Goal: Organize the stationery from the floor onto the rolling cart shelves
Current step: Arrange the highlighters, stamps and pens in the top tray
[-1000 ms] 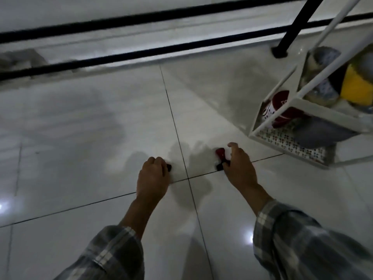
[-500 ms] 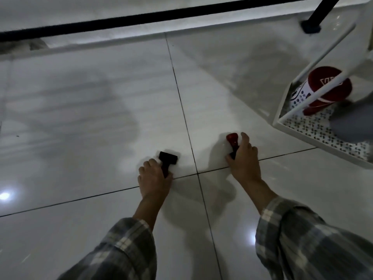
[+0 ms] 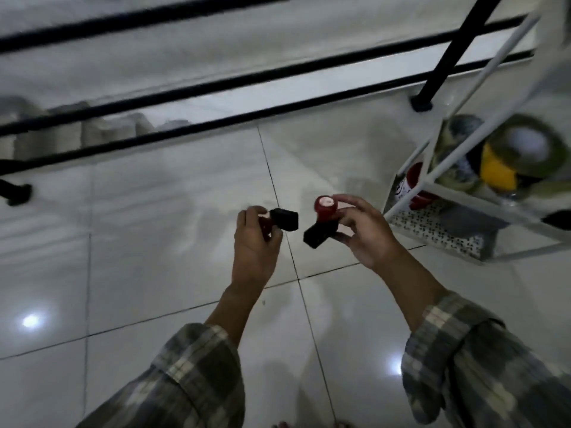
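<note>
Fingers (image 3: 346, 200) of the right hand (image 3: 367, 233) are gripping a red-and-black stamp (image 3: 321, 220); the left hand (image 3: 255, 242) is gripping another stamp (image 3: 282, 219), above the floor (image 3: 154, 242).

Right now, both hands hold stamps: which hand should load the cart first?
Probably right. The right hand, holding a red-handled black-based stamp, is beside the white wire rolling cart. The left hand with its similar stamp is farther away.

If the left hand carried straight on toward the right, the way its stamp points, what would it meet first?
Probably the stamp in the right hand; the left hand aims its own stamp at it across a small gap, though depth is unclear.
</note>
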